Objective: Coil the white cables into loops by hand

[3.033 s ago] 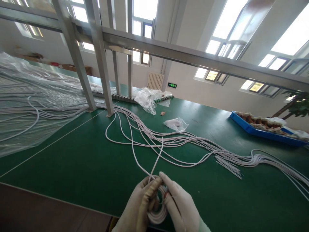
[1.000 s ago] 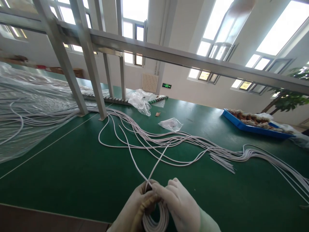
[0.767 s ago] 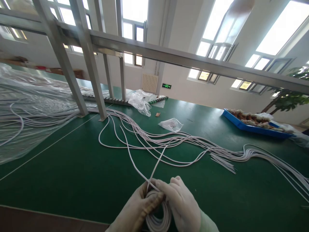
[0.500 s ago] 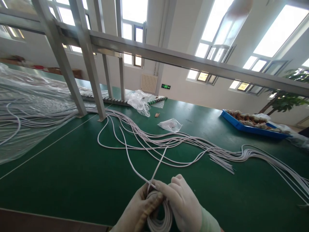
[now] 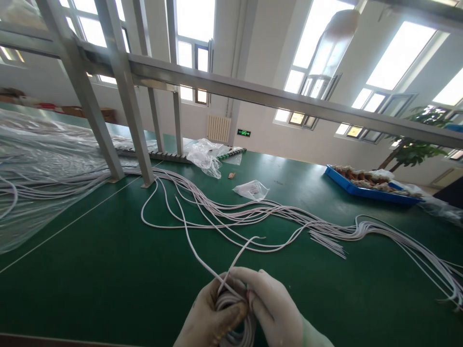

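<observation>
Head view, left hand [image 5: 211,320], right hand [image 5: 271,308], one cable coil [image 5: 235,313]

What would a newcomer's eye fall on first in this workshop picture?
Two gloved hands at the bottom edge, the left hand and right hand, grip a small coil of white cable. Behind them, a long sheaf of white cables sprawls across the green table, and a blue tray sits far right.

A table [image 5: 108,270] filled the lower frame, with a bundle of cables [image 5: 253,214] lying across its middle. Plastic sheeting [image 5: 39,173] lay at left, a tray [image 5: 365,192] at upper right, and a small bag [image 5: 251,190] behind the cables.
</observation>
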Motion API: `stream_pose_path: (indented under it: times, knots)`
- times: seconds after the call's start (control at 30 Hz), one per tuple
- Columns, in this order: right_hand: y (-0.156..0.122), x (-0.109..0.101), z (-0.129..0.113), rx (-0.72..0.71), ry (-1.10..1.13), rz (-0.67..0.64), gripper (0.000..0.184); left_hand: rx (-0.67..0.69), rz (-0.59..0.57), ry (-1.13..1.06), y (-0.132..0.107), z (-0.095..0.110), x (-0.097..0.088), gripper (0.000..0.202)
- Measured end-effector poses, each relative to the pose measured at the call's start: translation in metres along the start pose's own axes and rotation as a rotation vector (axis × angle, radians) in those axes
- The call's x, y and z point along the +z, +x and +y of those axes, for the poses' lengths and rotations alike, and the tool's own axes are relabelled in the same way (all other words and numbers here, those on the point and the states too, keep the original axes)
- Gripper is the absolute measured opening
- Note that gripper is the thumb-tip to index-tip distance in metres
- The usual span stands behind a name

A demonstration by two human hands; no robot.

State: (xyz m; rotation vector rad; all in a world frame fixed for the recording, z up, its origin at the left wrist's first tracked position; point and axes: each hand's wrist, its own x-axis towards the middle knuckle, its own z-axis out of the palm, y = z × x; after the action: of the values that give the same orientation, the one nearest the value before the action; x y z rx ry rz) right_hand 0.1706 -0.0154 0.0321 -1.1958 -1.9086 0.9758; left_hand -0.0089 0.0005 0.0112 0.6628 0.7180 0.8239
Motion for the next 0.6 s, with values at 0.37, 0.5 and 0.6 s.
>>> stream_pose_path:
  times: [0.37,0.5,0.6]
  knots:
    - [0.01,0.02,0.025,0.038,-0.047,0.12,0.045,0.111,0.132,0.471,-0.006,0.004,-0.002,0.042]
    - [0.013,0.017,0.03,0.094,-0.016,0.065,0.049,0.274,0.081,0.777,-0.002,0.001,-0.01,0.023]
    - [0.017,0.014,0.026,0.093,-0.025,0.053,0.053,0.406,0.07,1.043,0.006,-0.006,-0.02,0.02]
